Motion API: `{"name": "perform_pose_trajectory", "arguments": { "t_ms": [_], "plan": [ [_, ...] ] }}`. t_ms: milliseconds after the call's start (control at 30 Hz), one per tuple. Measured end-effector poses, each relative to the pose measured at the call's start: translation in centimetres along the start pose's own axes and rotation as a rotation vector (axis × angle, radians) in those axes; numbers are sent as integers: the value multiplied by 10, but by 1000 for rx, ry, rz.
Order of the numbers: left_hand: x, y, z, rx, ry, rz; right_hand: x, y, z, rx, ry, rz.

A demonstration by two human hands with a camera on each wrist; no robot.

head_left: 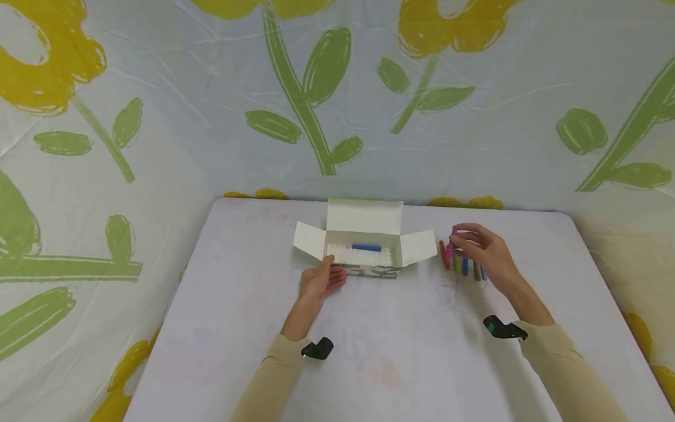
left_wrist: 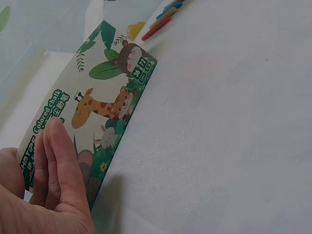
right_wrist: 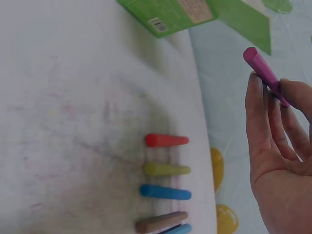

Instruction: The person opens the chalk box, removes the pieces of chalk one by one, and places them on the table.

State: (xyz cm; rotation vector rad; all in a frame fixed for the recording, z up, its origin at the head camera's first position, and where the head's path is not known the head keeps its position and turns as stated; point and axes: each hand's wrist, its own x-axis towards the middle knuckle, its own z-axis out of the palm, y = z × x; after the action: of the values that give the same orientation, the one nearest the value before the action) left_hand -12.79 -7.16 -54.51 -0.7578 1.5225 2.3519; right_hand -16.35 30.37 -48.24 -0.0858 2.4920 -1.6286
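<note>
My left hand (head_left: 319, 280) holds the front wall of an open chalk box (head_left: 371, 272), thumb at the rim and straight fingers along its printed outer face. "Colored chalk" and cartoon animals show on that panel (left_wrist: 109, 105) in the left wrist view. Inside lie white sticks (head_left: 343, 254) with one blue chalk (head_left: 366, 248) on top. To the right, my right hand (head_left: 487, 249) pinches a purple chalk (right_wrist: 263, 70) between thumb and fingertips, raised above the table. Below it is a row of chalks: red (right_wrist: 165, 140), yellow-green (right_wrist: 168, 169), blue (right_wrist: 165, 191), brown (right_wrist: 161, 222) and light blue (right_wrist: 178, 229).
The box's lid (head_left: 365, 217) stands up at the back, and its side flaps (head_left: 419, 246) spread outward. A pale cloth covers the table (head_left: 237, 328), with faint coloured smudges. Behind the table's far edge hangs a flower-patterned curtain (head_left: 211, 117).
</note>
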Motion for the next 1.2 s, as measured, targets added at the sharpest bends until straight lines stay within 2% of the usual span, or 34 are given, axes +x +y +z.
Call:
{"name": "perform_pose_trajectory", "arguments": {
  "t_ms": [233,433,533,667,800,1067,1200],
  "plan": [
    [1,-1,1,20,-9,6,-12,21,4,-66,-7,15],
    [1,-2,0,19,-4,0,-17,35,15,13,-52,-36],
    [1,-2,0,9,-1,2,-19,38,21,-39,-58,-38],
    [1,-3,-1,14,0,10,-21,43,27,-169,-58,-32],
    [0,-3,-1,20,-2,7,-22,48,33,-212,-48,-53],
    [1,-4,-2,9,-1,12,-23,54,42,-306,37,-115],
    [0,-4,-1,2,-5,19,-24,55,43,-316,50,-102]
  ]
}}
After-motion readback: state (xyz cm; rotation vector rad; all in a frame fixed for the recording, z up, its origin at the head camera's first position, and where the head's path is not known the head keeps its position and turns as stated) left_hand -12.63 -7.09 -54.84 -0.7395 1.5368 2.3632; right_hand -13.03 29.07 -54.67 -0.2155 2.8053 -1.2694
